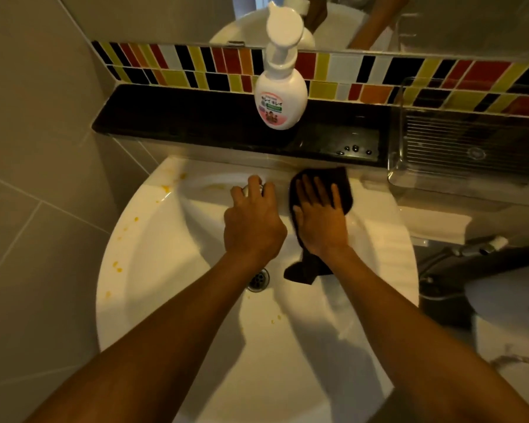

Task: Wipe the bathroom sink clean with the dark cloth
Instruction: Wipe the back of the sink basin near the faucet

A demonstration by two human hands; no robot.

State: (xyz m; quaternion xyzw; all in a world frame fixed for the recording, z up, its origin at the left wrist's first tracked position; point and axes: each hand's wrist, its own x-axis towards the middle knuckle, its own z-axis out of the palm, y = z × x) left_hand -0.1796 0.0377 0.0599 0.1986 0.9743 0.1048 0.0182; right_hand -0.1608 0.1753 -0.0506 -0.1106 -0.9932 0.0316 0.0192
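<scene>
- Dark brown cloth [342, 190] lay on the white ceramic sink [153, 239], at its rear rim, one end hanging into the basin.
- Right hand [319, 221] pressed flat on the cloth, fingers spread.
- Left hand [252, 224] gripped the chrome tap [252, 187].
- Orange stains [165, 188] marked the sink's left rim.
- White pump soap bottle [280, 90] stood on the black ledge [180, 117] behind.

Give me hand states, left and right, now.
Left hand: closed over the tap.
Right hand: open, flat, pressing the dark cloth on the sink rim.
</scene>
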